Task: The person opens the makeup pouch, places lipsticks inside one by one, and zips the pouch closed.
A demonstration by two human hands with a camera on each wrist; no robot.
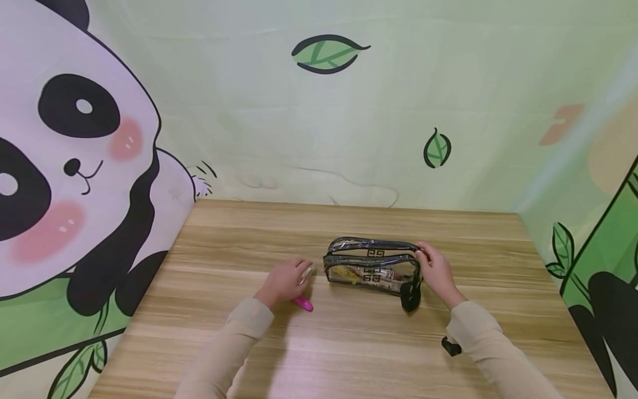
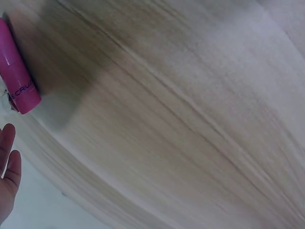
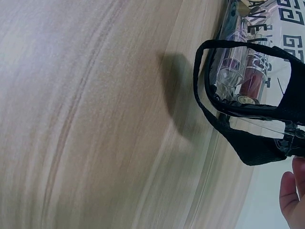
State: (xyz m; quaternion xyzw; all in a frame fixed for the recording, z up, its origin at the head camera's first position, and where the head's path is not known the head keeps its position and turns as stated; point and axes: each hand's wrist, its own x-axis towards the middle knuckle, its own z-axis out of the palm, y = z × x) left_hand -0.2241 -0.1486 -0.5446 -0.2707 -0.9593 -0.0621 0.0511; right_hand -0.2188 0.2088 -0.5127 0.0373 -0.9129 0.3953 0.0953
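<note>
A clear pouch (image 1: 371, 269) with black trim stands on the table, its top unzipped and gaping. Small cosmetics, among them clear tubes (image 3: 233, 67), show through its side. My right hand (image 1: 438, 274) pinches the pouch's upper right end, and a black strap loop (image 3: 202, 86) hangs from that end. To the left of the pouch, my left hand (image 1: 285, 281) hovers over a pink tube (image 1: 303, 303) with dark lettering. In the left wrist view its fingers (image 2: 13, 167) are loosely extended beside the tube. A small pale, glossy item (image 1: 305, 275) shows by these fingertips.
Both things lie on a wood-grain table (image 1: 224, 233). Behind it hangs a pale green backdrop (image 1: 239, 100) printed with a panda and leaves, meeting the table's back edge. A small black object (image 1: 451, 346) shows beneath the right sleeve.
</note>
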